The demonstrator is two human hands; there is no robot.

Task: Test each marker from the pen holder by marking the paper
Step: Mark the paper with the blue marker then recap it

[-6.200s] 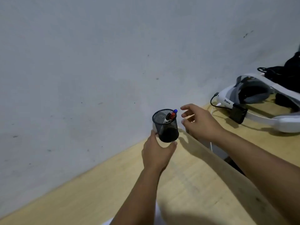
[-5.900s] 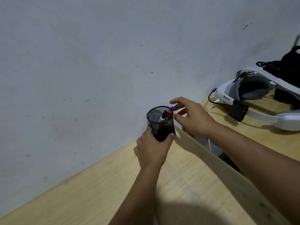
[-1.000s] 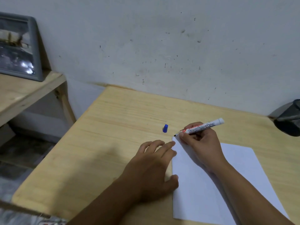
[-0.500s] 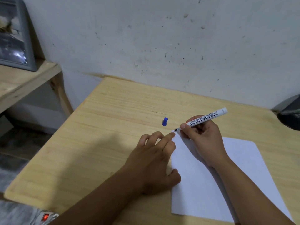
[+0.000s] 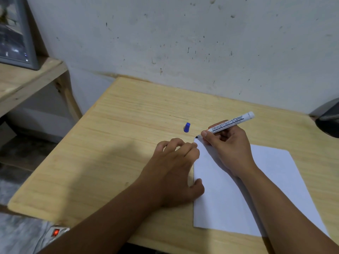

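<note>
A white sheet of paper (image 5: pixel 275 189) lies on the wooden table (image 5: pixel 119 143). My right hand (image 5: pixel 229 149) grips a white board marker (image 5: pixel 233 121), uncapped, with its dark tip touching the paper's far left corner. My left hand (image 5: pixel 174 171) rests flat with spread fingers on the table, its fingertips and thumb pressing the paper's left edge. The marker's blue cap (image 5: pixel 187 127) lies on the table just beyond the fingers. The black mesh pen holder (image 5: pixel 330 123) is partly visible at the right edge.
A wooden shelf (image 5: pixel 27 81) with a framed picture (image 5: pixel 14 33) stands to the left, lower floor between it and the table. A white power strip with a lit red switch (image 5: pixel 56 232) lies below the table's near left edge. A wall backs the table.
Earlier my left hand held the pen holder while my right reached into it. Over the last second my hands have barely moved; the marker tip stays at the paper's corner.
</note>
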